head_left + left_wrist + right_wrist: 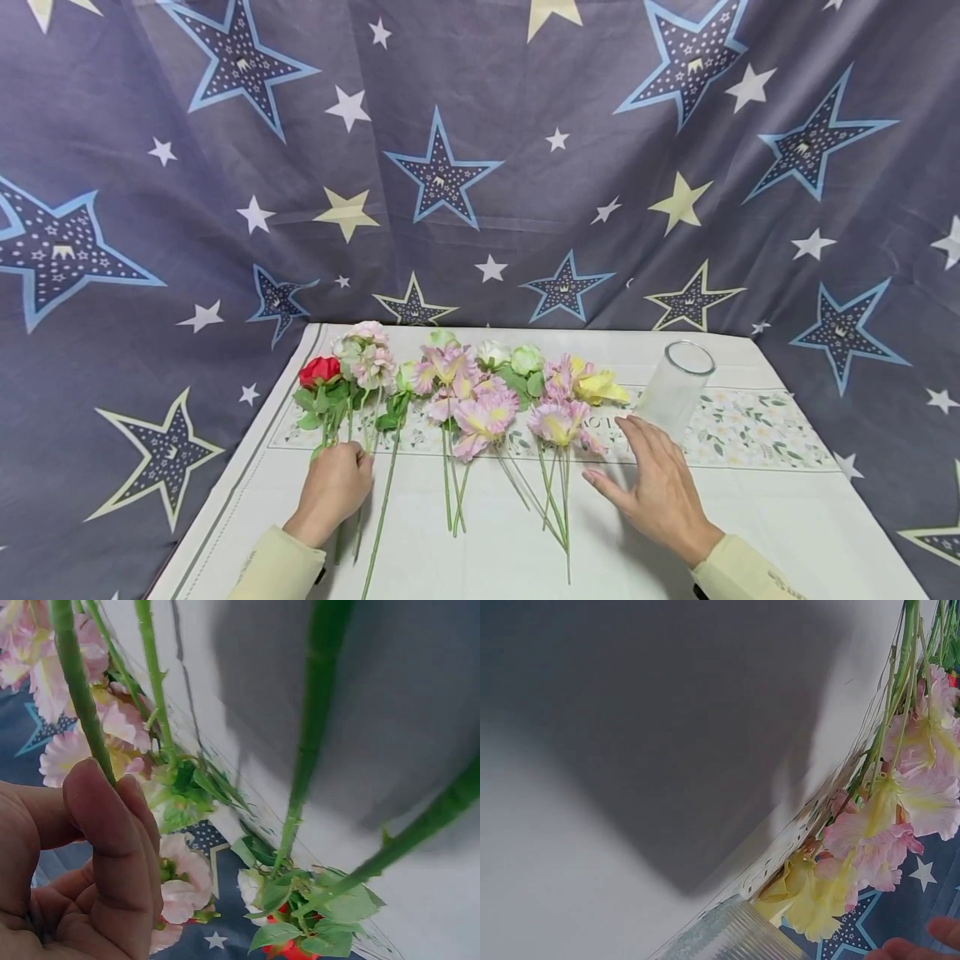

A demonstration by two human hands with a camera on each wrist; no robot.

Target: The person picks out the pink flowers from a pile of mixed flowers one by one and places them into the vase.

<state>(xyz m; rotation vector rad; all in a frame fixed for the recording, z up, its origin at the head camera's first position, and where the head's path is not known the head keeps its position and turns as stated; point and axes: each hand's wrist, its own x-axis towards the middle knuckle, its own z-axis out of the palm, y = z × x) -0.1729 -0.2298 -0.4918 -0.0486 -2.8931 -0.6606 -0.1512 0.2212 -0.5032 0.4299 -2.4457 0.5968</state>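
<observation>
My left hand (335, 487) pinches a green flower stem (79, 682) between thumb and fingers. Pale pink blooms (184, 881) show just beyond those fingers; whether they belong to that stem is hidden. Close by lie a red rose (320, 372) with green leaves and a white-green bloom (178, 802) on its long stem. My right hand (663, 487) hovers over the table, fingers spread and holding nothing. It is nearest to a clear ribbed glass vase (675, 387), which stands upright, and a cluster of pink-yellow flowers (561, 423).
More pink flowers (483, 417), pale green blooms (527, 360) and a yellow flower (600, 387) lie in a row, stems toward me. Beneath them runs a printed floral band on the white tablecloth (495, 567). A star-patterned curtain (480, 200) hangs behind the table.
</observation>
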